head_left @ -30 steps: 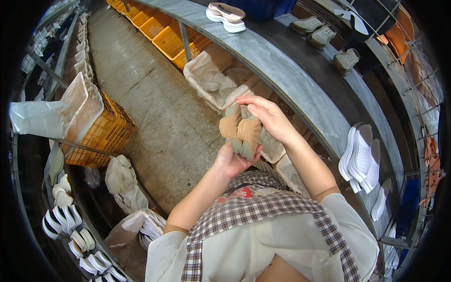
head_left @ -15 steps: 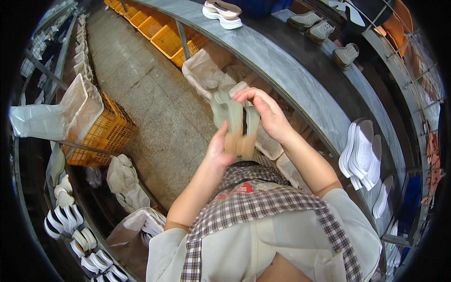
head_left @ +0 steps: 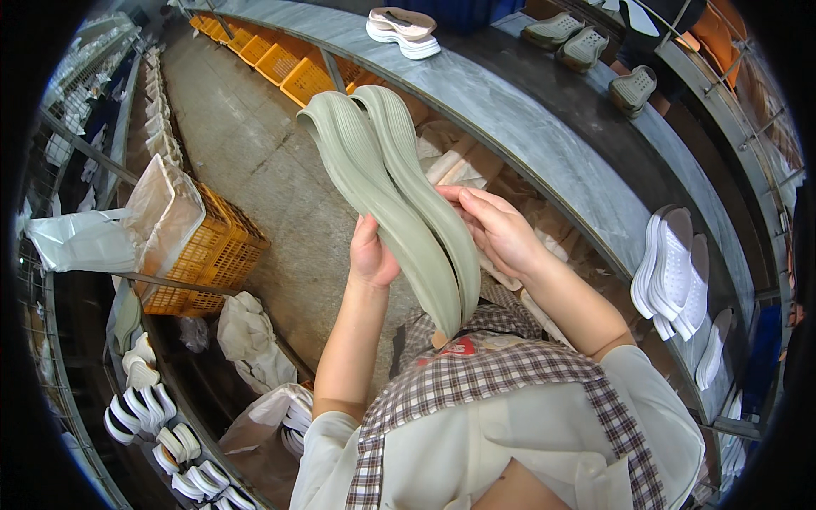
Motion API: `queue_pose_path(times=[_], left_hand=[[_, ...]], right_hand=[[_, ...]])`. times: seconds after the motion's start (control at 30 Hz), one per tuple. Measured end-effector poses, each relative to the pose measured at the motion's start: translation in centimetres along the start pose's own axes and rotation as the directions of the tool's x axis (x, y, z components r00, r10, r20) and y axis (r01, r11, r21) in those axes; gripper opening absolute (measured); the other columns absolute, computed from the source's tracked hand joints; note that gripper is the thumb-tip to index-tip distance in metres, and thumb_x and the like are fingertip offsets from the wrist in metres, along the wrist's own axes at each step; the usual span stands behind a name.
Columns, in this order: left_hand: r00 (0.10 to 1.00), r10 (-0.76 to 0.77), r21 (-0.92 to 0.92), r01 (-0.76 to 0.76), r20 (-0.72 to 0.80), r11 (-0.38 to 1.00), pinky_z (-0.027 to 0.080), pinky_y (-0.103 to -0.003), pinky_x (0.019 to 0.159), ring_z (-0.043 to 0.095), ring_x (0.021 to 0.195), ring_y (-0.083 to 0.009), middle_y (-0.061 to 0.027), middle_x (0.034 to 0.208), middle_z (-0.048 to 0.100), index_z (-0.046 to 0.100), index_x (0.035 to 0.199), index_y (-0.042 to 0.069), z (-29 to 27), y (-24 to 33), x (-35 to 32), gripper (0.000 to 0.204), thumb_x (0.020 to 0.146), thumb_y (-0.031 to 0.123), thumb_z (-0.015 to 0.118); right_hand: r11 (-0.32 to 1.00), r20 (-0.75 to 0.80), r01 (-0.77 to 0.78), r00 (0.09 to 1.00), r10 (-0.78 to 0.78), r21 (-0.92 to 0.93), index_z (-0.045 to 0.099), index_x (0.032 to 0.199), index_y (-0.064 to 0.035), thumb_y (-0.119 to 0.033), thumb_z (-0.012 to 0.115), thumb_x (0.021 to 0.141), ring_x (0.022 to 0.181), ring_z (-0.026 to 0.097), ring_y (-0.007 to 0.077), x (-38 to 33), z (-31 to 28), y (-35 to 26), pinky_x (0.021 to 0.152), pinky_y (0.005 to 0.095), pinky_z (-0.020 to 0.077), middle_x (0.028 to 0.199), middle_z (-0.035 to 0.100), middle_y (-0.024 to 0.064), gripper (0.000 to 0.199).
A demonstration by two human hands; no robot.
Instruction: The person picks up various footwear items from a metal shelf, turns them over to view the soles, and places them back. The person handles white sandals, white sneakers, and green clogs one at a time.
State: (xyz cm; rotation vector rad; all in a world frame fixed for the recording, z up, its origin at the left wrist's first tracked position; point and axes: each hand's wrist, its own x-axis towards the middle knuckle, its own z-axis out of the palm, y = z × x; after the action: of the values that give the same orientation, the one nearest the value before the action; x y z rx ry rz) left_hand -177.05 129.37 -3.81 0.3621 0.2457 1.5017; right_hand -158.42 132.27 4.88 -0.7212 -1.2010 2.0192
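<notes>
Between my hands is a pair of long, pale green shoe soles (head_left: 387,195), side by side with their ribbed, curved sidewalls showing. My left hand (head_left: 374,255) grips the left edge, its thumb up and its other fingers hidden behind the soles. On the other side my right hand (head_left: 500,231) holds the right edge, its fingers bent against and partly behind it. A bit of tan surface (head_left: 439,338) shows at the near tip of the soles, by my checked apron (head_left: 476,374).
To the right runs a grey-topped bench (head_left: 544,127) with a dark belt, carrying grey-green shoes (head_left: 582,48), stacked white soles (head_left: 667,272) and a pink-and-white pair (head_left: 403,32). A lined yellow crate (head_left: 225,246) stands left. White soles (head_left: 140,412) fill the lower-left rack. Yellow bins (head_left: 304,81) line the back.
The soles, blurred and with tan sides showing before, have turned so their ribbed green sides show, reaching farther forward. Both hands have shifted lower along them, and the view has moved slightly.
</notes>
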Motion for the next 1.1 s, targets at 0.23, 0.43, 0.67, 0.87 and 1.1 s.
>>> queue_pose_path(times=[0.23, 0.43, 0.67, 0.87, 1.1], left_hand=[[0.998, 0.009, 0.079, -0.013, 0.059, 0.997, 0.046, -0.041, 0.095, 0.055, 0.111, -0.0270, -0.0135, 0.123, 0.055, 0.044, 0.127, -0.001, 0.7, 0.0, 0.1, 0.048, 0.090, 0.027, 0.057], [0.988, 0.117, 0.497, -0.152, 0.101, 0.854, 0.040, -0.038, 0.098, 0.048, 0.117, -0.0213, -0.0080, 0.128, 0.049, 0.036, 0.133, 0.005, 1.0, 0.3, -0.1, 0.064, 0.084, 0.032, 0.068], [0.989, 0.131, 0.720, -0.144, 0.073, 0.679, 0.037, -0.038, 0.100, 0.045, 0.120, -0.0198, -0.0075, 0.130, 0.047, 0.032, 0.136, 0.008, 0.6, 0.9, -0.3, 0.062, 0.086, 0.022, 0.065], [0.970, 0.231, 0.881, -0.178, 0.081, 0.438, 0.044, -0.039, 0.095, 0.050, 0.115, -0.0214, -0.0068, 0.126, 0.052, 0.040, 0.133, 0.008, 4.9, -1.2, -2.0, 0.046, 0.094, 0.030, 0.051], [0.909, -0.269, 0.041, 0.297, -0.317, 0.954, 0.053, -0.034, 0.082, 0.059, 0.101, -0.0197, -0.0097, 0.115, 0.058, 0.048, 0.125, 0.006, 5.3, -0.9, -2.3, 0.035, 0.095, 0.023, 0.048]], right_hand=[[0.989, 0.051, 0.070, 0.997, -0.064, -0.131, 0.040, 0.133, 0.0039, -0.029, 0.050, 0.095, 0.116, 0.049, 0.0205, -0.2, 0.4, -0.5, 0.099, 0.0328, 0.0384, 0.124, 0.052, 0.0148, 0.051], [0.792, 0.183, 0.253, 0.966, -0.180, -0.556, 0.024, 0.139, 0.0051, -0.030, 0.076, 0.075, 0.130, 0.032, 0.0296, 0.2, -0.5, 0.2, 0.107, 0.0389, 0.0282, 0.139, 0.032, 0.0224, 0.090], [0.786, 0.178, 0.272, 0.962, -0.206, -0.556, 0.023, 0.139, -0.0022, -0.024, 0.083, 0.065, 0.130, 0.032, 0.0312, 0.1, -1.7, 2.1, 0.107, 0.0427, 0.0277, 0.138, 0.032, 0.0190, 0.098], [0.229, 0.339, 0.536, 0.754, -0.563, -0.812, 0.028, 0.138, -0.0074, -0.012, 0.080, 0.063, 0.126, 0.037, 0.0331, 1.4, -3.1, 3.2, 0.104, 0.0435, 0.0344, 0.136, 0.034, 0.0186, 0.091], [0.435, 0.404, 0.587, 0.800, -0.444, -0.683, 0.053, 0.123, -0.0052, 0.006, 0.051, 0.077, 0.123, 0.045, 0.0258, 1.4, -5.4, 1.8, 0.104, 0.0380, 0.0343, 0.127, 0.052, 0.0127, 0.048]])
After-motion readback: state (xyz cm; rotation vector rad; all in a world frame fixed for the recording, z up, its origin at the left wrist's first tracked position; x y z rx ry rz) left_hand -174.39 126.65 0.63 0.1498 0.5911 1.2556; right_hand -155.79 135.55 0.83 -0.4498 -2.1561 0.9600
